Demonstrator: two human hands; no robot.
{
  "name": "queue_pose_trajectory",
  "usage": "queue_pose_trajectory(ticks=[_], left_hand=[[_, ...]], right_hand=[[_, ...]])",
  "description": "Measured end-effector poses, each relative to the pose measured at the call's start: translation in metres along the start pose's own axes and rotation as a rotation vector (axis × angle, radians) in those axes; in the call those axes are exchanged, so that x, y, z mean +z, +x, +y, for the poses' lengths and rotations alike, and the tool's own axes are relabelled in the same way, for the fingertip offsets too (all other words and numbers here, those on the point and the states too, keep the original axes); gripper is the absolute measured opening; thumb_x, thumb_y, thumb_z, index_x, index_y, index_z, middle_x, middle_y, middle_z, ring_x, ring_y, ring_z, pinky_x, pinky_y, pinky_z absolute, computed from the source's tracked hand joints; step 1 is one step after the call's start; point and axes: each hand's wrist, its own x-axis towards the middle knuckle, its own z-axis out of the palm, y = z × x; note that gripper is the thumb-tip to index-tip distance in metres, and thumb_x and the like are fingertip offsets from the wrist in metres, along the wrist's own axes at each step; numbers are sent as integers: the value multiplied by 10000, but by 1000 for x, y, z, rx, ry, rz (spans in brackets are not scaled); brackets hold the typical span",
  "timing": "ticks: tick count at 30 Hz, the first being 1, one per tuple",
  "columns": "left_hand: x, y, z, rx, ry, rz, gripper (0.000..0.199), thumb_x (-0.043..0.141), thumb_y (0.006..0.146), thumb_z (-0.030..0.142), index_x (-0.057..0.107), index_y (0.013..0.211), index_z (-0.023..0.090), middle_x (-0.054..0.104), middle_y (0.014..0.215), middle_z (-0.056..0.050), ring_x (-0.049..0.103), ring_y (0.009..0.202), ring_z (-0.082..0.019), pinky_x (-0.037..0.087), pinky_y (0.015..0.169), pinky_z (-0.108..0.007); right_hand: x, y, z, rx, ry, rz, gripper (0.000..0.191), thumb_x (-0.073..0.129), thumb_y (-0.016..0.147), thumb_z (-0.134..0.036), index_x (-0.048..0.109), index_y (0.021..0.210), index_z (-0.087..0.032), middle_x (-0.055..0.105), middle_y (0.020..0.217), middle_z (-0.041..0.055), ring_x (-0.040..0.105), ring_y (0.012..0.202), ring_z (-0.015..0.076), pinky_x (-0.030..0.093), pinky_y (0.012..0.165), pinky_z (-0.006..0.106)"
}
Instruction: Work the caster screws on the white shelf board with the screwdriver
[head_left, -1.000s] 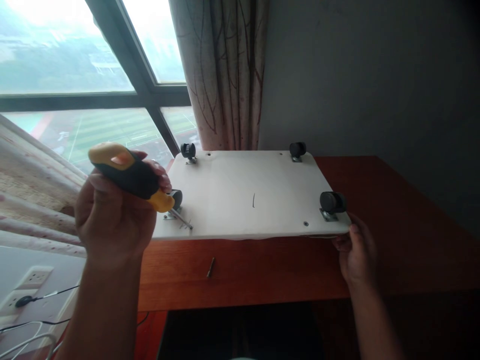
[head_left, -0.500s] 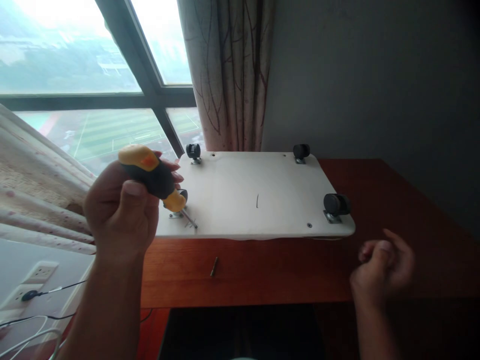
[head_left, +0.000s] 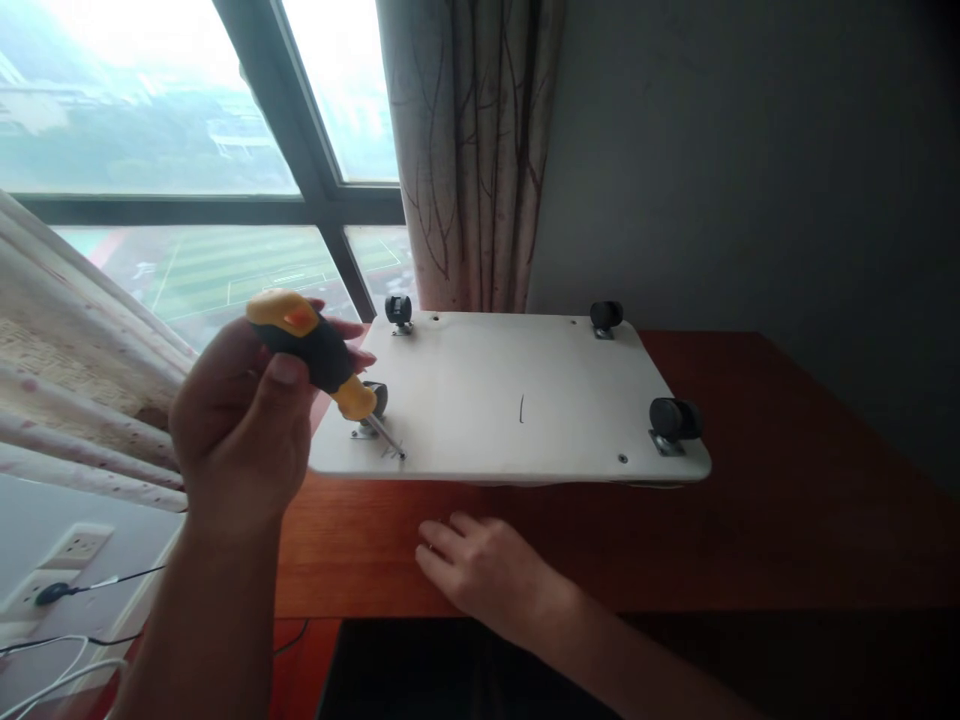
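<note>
My left hand grips a yellow and black screwdriver by its handle, the shaft slanting down to the near left corner of a white board. Black caster wheels stand near the board's corners, one at the near right and one at the far right. The near left caster is partly behind the screwdriver. Over the wooden table, in front of the board, my right hand reaches palm down, its fingers bent over a spot where a small metal piece is almost wholly hidden.
A patterned curtain hangs beside the window behind the board. At the lower left, a wall socket holds a black plug, with white cables below it. A dark surface lies under the table's front edge.
My right hand has moved left from the right side of the table to the small metal piece, now covered. My left hand still holds the screwdriver, and the view has shifted slightly.
</note>
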Motion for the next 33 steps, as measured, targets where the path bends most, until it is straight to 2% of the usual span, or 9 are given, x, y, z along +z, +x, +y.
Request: queue_pose_trajectory(ticks=[3,8,11,14,17,19,22,25,33], left_hand=[[0,7,4,4,4,44,322,755,853,381,758,1098,173,745,998,-103,745,894,-292,680,799,-503],[7,25,3,155,-13,81,249,792,826,325,778,1023,173,743,940,-61,747,818,-226,688,684,-365],[8,45,-8,239,-31,86,278,832,796,305,774,1016,145,740,879,-49,749,806,-215,681,665,-344],[5,70,-21,293,-50,61,328,874,761,287,765,1034,141,742,858,-44,750,827,-217,677,683,-352],[2,94,-36,304,-44,41,301,865,770,216,753,1042,151,756,883,-34,743,844,-202,666,692,-350],[2,109,-47,299,-46,44,280,850,777,163,739,1031,131,766,886,-31,736,814,-181,658,716,-359],[3,128,-66,286,-34,60,351,874,722,105,714,1034,108,778,868,-26,733,777,-165,645,714,-348],[4,145,-83,299,17,68,475,931,620,103,707,1038,111,788,855,-18,744,774,-184,638,671,-326],[6,168,-107,268,51,31,462,931,624,127,704,1025,89,796,878,-26,746,782,-157,605,675,-258]], right_hand=[[11,12,2,-106,-41,-15,169,486,956,-74,631,916,-152,657,946,81,577,803,202,448,553,314],[8,20,8,-182,-34,-68,191,502,922,-43,616,816,-153,624,837,69,573,775,200,410,511,304],[-20,22,14,-180,105,-42,186,492,959,-69,648,964,-169,666,954,58,604,837,161,462,578,267],[-62,29,36,-75,420,126,246,524,977,-144,649,1185,-184,675,1117,52,639,918,113,520,745,218],[-97,54,79,53,581,318,209,564,942,-133,707,1091,-162,683,1051,47,641,809,88,528,706,197],[-107,80,116,207,563,424,176,609,894,-124,732,1015,-161,696,994,39,646,782,100,522,668,202],[-101,125,168,401,444,480,136,643,846,-101,734,941,-138,722,967,48,645,767,112,521,761,247],[-82,164,204,472,392,393,151,651,832,-104,734,957,-131,739,927,49,656,811,133,508,796,261],[-52,210,233,457,368,316,189,616,814,-78,752,920,-154,757,971,50,667,884,147,489,837,254]])
